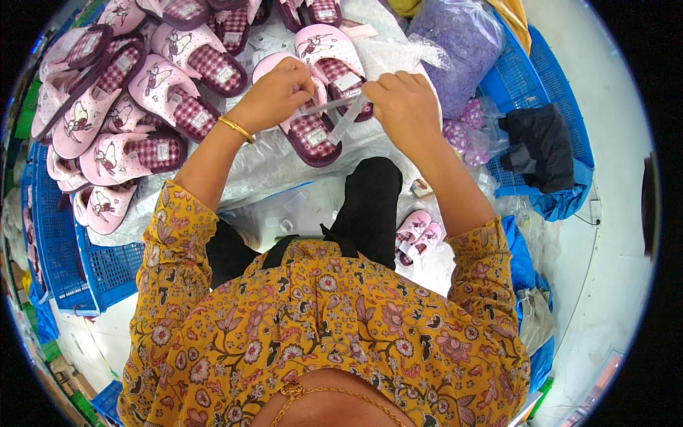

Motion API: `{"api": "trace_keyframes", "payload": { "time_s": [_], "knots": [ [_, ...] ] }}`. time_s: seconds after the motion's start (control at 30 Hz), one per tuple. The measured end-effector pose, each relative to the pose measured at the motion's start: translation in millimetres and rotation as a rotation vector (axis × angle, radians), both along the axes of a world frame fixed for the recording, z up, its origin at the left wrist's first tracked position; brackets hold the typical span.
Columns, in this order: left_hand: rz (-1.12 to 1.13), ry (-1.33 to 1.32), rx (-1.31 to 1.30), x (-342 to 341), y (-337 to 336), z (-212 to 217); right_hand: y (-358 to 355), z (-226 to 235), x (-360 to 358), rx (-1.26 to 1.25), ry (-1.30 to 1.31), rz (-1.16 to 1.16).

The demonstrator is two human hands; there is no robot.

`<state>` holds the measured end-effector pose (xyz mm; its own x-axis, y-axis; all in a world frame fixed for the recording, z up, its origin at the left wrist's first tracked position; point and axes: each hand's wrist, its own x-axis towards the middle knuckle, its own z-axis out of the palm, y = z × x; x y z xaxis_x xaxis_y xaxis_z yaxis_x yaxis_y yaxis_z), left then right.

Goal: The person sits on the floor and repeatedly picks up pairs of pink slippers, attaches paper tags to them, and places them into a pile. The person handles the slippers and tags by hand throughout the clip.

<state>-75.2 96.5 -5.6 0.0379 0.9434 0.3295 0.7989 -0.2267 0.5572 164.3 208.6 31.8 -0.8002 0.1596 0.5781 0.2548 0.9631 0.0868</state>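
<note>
My left hand point(279, 91) and my right hand point(402, 105) are both closed on a clear plastic strip point(333, 105). It runs taut between them, and a loose part slants down beside my right fingers. Directly beneath lies a pair of pink slippers with plum checked insoles. The left slipper point(313, 136) is partly covered by my left hand; the right slipper point(329, 46) sits close beside it. Pale labels show on the insoles. Both slippers rest on a table covered in clear plastic sheeting point(238, 174).
Many matching slippers point(167, 92) are heaped at the left. Blue plastic crates point(107, 274) stand at the left and right. A bag of purple material point(455, 53) and a black cloth point(541, 146) lie at the right. Another slipper pair point(418, 237) is lower down, near my leg.
</note>
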Motion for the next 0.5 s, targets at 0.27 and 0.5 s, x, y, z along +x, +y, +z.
{"api": "trace_keyframes", "payload": {
  "time_s": [0.27,0.5],
  "knots": [
    [0.129,0.308,0.200,50,-8,16,-16,-17,-25,-0.560,-0.124,-0.068],
    [0.076,-0.325,-0.060,30,-2,14,1,-50,-23,-1.222,0.035,0.029]
  ]
}}
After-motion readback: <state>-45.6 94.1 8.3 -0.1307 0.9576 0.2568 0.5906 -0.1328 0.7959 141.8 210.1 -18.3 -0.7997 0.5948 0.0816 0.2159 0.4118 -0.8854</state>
